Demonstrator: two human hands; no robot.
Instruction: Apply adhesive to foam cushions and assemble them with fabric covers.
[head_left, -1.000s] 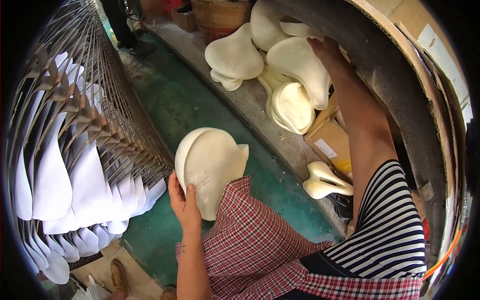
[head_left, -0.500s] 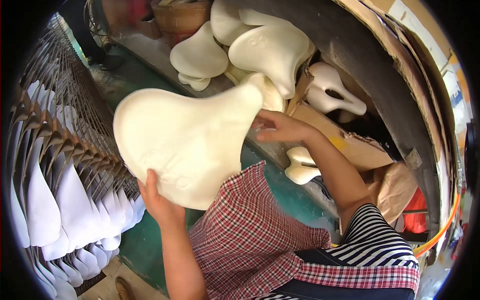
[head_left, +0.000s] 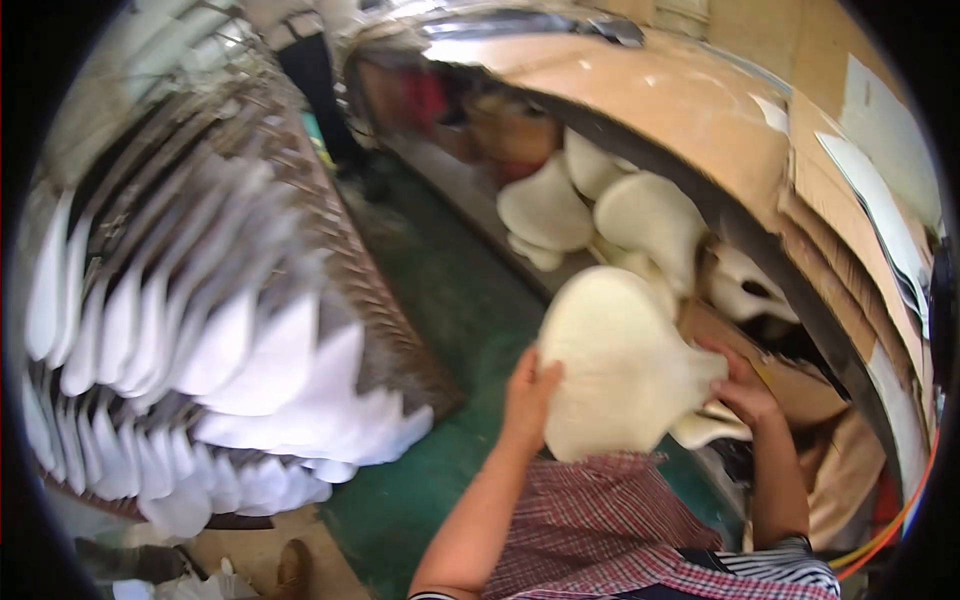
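A cream foam bicycle saddle pad (head_left: 615, 370) is held up in front of my apron, between both hands. Its wide end is towards the left and its narrow nose points right. My left hand (head_left: 530, 395) is closed on the edge of the wide end, thumb on the near face and fingers hidden behind. At the nose, my right hand (head_left: 745, 382) grips the pad between thumb and fingers. Slight motion blur softens its surface.
More cream saddle pads (head_left: 650, 222) lie piled in the bay beyond, with a slotted one (head_left: 745, 285) by a cardboard box (head_left: 812, 368). At left stands a rack (head_left: 345, 270) with several rows of white saddle-shaped pieces (head_left: 250, 350). A person (head_left: 315, 80) is at the far end.
The view has swung left, bringing more of the rack into sight. The pad has turned, its nose now pointing right. My right hand has closed on the nose.
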